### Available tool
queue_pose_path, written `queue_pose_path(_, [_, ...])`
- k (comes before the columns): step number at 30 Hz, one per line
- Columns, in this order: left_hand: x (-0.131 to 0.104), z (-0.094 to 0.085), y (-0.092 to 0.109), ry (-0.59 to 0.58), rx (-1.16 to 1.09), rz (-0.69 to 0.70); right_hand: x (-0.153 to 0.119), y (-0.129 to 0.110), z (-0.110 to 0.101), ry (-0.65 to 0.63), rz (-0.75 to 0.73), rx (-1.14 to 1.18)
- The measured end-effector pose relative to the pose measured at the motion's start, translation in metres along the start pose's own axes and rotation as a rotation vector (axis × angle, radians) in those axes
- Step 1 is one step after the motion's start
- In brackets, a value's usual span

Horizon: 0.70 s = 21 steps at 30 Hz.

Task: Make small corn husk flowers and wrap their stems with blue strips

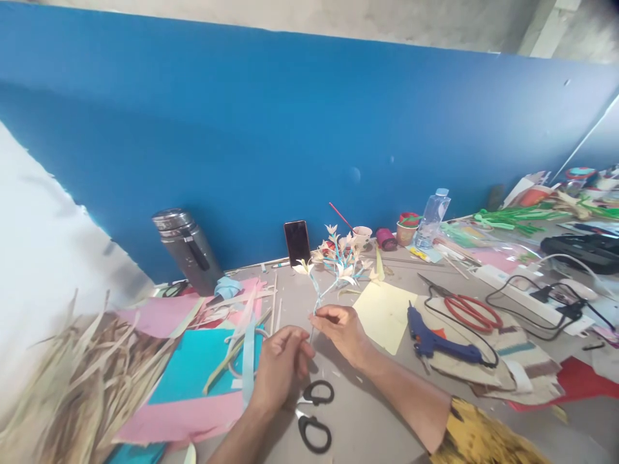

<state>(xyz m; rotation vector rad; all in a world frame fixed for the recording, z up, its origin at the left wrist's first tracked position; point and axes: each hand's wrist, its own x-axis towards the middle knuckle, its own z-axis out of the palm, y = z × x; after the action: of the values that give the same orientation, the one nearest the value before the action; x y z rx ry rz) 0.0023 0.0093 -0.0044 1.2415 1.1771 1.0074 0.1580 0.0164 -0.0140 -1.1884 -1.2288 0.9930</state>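
My right hand (342,327) pinches the stem of an artificial flower sprig (317,298) between thumb and fingertips. The stem is wrapped in pale blue, forks upward and bears cream, pointed petals. Just left of the stem's lower end is my left hand (284,361), fingers curled closed; what lies between them is hidden. A pale blue strip (248,357) runs beside the left wrist. Below both hands lie scissors with black handles (315,433), partly covered by my left hand. Behind the sprig stand more cream flowers on blue stems (341,254), overlapping it in view.
Dried husks (91,380) and turquoise paper (188,361) lie left, near a dark flask (188,251). A phone (296,242) leans on the blue partition (271,129). Rightward are yellow paper (384,312), a blue glue gun (440,341), red-handled scissors (472,312) and a power strip (527,299).
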Motion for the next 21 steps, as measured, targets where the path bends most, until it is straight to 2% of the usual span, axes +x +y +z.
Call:
queue_pose_path(12, [0.0002,-0.0044,0.0043,0.015,0.167,0.039,-0.0003,0.0008,0.0007,-0.039,0.012,0.001])
queue_pose_path(14, [0.0003,-0.0034,0.0026,0.017,0.106,0.025,-0.0007,0.0002,0.0006,-0.039,0.018,-0.003])
queue_pose_path(18, [0.0000,-0.0008,-0.0004,-0.022,-0.163,-0.008,-0.0014,-0.0011,0.0009,-0.038,0.028,0.015])
queue_pose_path(21, [-0.0013,0.0008,0.0003,-0.042,-0.217,-0.007,-0.0010,-0.0018,0.0014,-0.036,0.032,0.058])
